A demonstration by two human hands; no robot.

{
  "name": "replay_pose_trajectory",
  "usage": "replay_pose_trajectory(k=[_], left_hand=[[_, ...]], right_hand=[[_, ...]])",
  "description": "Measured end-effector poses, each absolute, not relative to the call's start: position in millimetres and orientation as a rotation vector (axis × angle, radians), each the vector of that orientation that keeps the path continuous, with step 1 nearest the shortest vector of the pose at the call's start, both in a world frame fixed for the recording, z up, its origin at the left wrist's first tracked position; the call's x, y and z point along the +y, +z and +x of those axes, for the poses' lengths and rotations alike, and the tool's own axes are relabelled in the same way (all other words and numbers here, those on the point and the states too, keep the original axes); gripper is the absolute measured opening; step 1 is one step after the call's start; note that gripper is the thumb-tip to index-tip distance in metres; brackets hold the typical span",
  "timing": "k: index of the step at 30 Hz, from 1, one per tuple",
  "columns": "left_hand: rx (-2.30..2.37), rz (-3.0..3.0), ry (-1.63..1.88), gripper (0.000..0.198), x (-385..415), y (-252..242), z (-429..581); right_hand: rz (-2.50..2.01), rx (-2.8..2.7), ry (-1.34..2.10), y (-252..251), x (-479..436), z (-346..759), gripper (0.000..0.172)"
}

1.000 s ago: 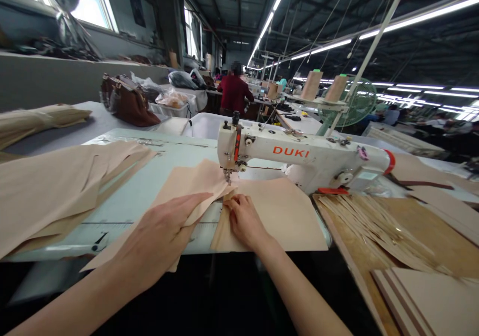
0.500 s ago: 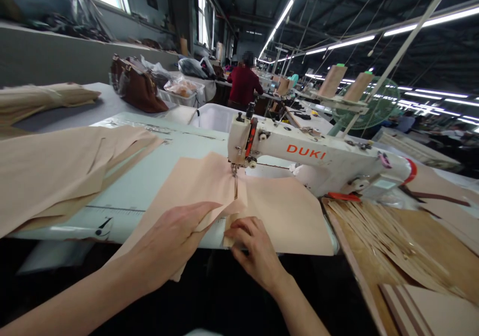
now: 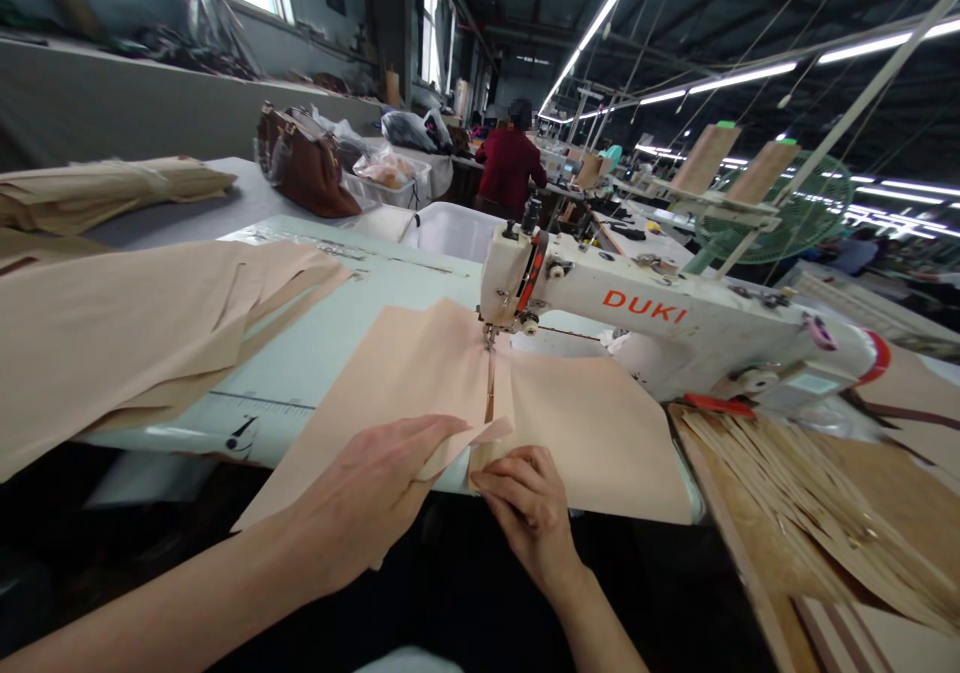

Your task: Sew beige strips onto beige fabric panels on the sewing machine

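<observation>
A beige fabric piece lies across the bed of the sewing machine, its middle under the presser foot. A narrow brown slit runs from the foot toward me. My left hand is closed on the left part, lifting its edge in a fold beside the slit. Just right of it, my right hand pinches the near end of the strip along the slit, at the table's front edge. Exactly how the layers lie between my fingertips is hidden.
Stacked beige pieces lie on the left. A wooden board at right carries thin strips. Behind are a brown handbag, a white bin and thread cones. A person in dark red sits farther back.
The view has swung slightly left, so everything sits farther right. Both hands have come a little nearer to me along the slit, and more of the slit shows below the foot.
</observation>
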State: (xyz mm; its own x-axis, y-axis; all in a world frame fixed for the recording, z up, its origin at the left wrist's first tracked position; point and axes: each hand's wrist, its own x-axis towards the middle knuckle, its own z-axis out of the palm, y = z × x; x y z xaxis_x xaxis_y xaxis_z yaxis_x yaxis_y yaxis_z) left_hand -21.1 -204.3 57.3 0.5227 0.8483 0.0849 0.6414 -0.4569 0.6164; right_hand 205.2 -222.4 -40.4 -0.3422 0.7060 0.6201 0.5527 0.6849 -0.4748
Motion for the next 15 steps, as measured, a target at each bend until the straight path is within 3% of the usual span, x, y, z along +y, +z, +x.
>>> replay_pose_trajectory(k=[4, 7, 11, 15], left_hand=[[1.197, 2.369, 0.556, 0.053, -208.2, 49.7, -22.1], [1.014, 2.645, 0.656, 0.066, -214.6, 30.4, -22.3], [0.813, 2.984, 0.607, 0.071, -222.2, -5.8, -23.8], [0.815, 3.100, 0.516, 0.077, -223.7, -18.8, -25.3]], right_hand=[[-0.968, -2.053, 0.193, -39.7, -223.9, 203.9, 0.026], [-0.958, -2.055, 0.120, -41.5, -224.7, 202.5, 0.013], [-0.885, -2.040, 0.020, -48.5, -223.9, 201.8, 0.026], [-0.895, -2.045, -0.005, -54.6, -223.4, 203.4, 0.026]])
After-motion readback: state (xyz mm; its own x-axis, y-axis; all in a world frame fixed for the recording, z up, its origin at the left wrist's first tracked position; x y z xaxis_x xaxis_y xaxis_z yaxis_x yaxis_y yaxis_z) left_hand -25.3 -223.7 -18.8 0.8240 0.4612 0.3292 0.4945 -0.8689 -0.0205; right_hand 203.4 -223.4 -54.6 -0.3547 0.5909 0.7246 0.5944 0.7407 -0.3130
